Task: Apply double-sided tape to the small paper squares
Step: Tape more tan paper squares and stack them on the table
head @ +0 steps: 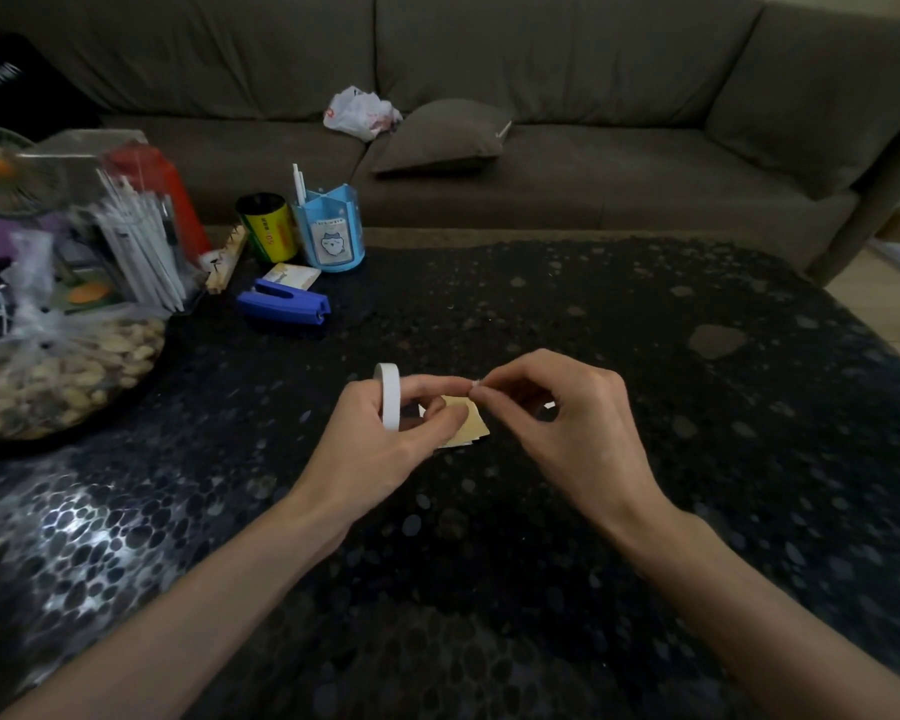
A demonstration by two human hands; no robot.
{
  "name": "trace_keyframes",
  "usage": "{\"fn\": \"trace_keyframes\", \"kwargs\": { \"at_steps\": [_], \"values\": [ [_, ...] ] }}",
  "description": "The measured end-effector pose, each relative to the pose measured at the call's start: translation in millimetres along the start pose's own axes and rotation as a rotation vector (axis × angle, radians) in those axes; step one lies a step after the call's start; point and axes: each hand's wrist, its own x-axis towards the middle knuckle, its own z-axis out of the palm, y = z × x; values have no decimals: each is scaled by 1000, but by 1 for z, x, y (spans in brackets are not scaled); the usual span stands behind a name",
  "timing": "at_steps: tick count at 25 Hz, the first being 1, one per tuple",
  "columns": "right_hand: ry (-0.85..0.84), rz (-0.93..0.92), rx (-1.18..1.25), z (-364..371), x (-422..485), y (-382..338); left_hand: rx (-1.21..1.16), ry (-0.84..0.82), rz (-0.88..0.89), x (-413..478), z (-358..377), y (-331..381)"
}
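- Head view: the left hand [385,433] is curled round a white tape roll [390,394]; the roll stands on edge between thumb and fingers, and its top rim shows above the knuckles
- The same hand's thumb and fingertips also pinch a small stack of tan paper squares [468,426], held just above the table [645,356] near its middle; the stack tilts, its lower corner pointing right
- The right hand [557,407] has its fingers bent, and its thumb and forefinger are pinched on a tiny white tape end [475,385] at the top corner of the squares; the other fingers are loosely curled and hold nothing
- The two hands meet at the squares, fingertips almost touching, both forearms reaching in from the lower edge
- A small white scrap [549,405] shows beneath the right palm; I cannot tell whether it lies on the table
- Far left on the dark pebble-patterned table: a blue stapler [284,304], a small notepad [289,277] just behind it, a blue pen holder [328,231] beside a yellow-and-black can [267,226], and a clear bag of nuts [58,376]
- Beyond the table is a brown sofa [541,70] with a cushion [442,135] and a crumpled plastic bag [362,111] on its seat
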Motion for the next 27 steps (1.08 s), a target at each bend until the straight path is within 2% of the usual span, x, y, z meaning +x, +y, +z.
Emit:
{"fn": "trace_keyframes", "kwargs": {
  "at_steps": [4,7,16,27],
  "values": [
    [-2,15,-6,3,1,-1,-99,242,-68,2,-1,-1],
    [0,24,12,5,0,-2,-99,291,-63,2,0,-1],
    [-56,-9,40,5,-2,-7,-66,173,-28,-1,3,-2],
    [-7,6,-13,5,-2,-4,16,73,12,-2,4,-2]
  ]
}}
